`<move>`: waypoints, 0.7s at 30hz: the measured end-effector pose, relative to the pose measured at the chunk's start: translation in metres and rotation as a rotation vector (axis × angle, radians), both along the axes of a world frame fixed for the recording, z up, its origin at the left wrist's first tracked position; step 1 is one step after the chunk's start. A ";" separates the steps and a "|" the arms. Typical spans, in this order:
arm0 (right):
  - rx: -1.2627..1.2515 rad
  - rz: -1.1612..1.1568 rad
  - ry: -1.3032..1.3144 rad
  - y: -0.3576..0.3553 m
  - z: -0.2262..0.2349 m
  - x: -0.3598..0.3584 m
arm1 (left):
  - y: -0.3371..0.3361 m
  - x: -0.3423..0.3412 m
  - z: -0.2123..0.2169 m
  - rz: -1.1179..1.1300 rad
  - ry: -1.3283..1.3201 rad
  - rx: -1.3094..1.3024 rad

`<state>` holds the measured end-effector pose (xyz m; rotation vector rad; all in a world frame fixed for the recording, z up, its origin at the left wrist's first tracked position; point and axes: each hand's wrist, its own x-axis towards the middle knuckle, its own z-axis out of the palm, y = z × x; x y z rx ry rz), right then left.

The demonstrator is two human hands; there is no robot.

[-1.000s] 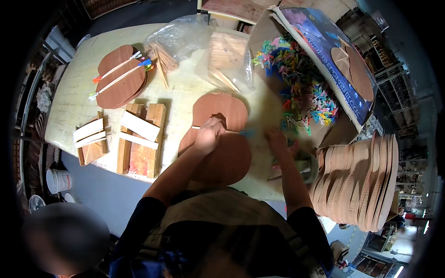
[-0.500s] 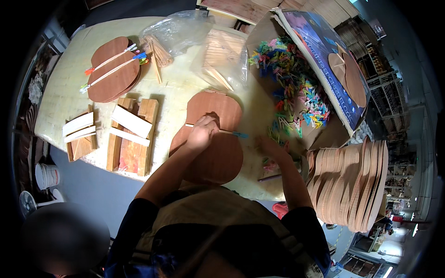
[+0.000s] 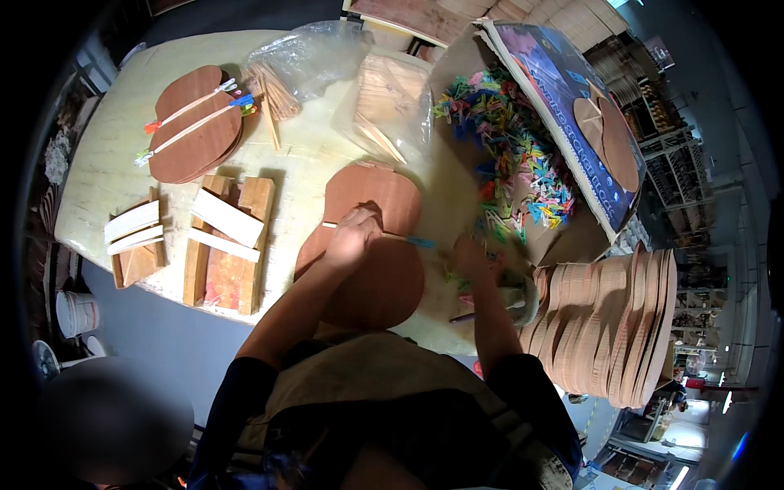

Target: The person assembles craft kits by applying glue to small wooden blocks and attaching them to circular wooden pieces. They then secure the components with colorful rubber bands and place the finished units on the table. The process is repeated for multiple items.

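Pale and scuffed, the bench (image 3: 114,163) carries clear plastic bags (image 3: 314,57) of thin wooden sticks at its far edge, and to the right an open cardboard box (image 3: 563,237) heaped with coloured clips, its dark blue printed lid (image 3: 555,90) tipped up. At the near edge lies a guitar-shaped wooden panel (image 3: 367,269). The left hand (image 3: 351,237) rests on its waist, grip closed on a thin stick (image 3: 400,238) laid across the panel, forearm stretched forward. The right hand (image 3: 474,261) reaches down just beside the box; whether its grip is apart or together cannot be told.
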<state>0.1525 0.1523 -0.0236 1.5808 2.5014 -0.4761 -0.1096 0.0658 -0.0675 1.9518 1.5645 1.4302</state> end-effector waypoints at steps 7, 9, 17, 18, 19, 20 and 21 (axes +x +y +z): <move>0.086 -0.464 0.736 -0.006 -0.050 0.008 | 0.002 -0.002 -0.001 -0.030 -0.007 -0.019; 0.148 -0.286 0.986 0.027 -0.041 -0.020 | 0.001 -0.002 -0.002 -0.020 0.009 -0.013; -0.900 -0.051 1.110 0.037 0.023 -0.207 | 0.000 -0.003 -0.009 -0.033 0.012 -0.035; -0.888 -0.038 0.976 0.034 0.022 -0.225 | 0.000 -0.003 -0.008 -0.043 -0.009 -0.035; -0.861 -0.026 0.909 0.026 0.021 -0.243 | 0.000 -0.002 -0.007 -0.057 -0.030 -0.033; -0.917 0.043 0.885 0.028 0.003 -0.256 | 0.000 -0.002 -0.003 -0.036 -0.065 -0.026; -0.921 0.169 0.801 0.034 -0.025 -0.268 | -0.001 0.001 0.004 -0.028 -0.102 -0.018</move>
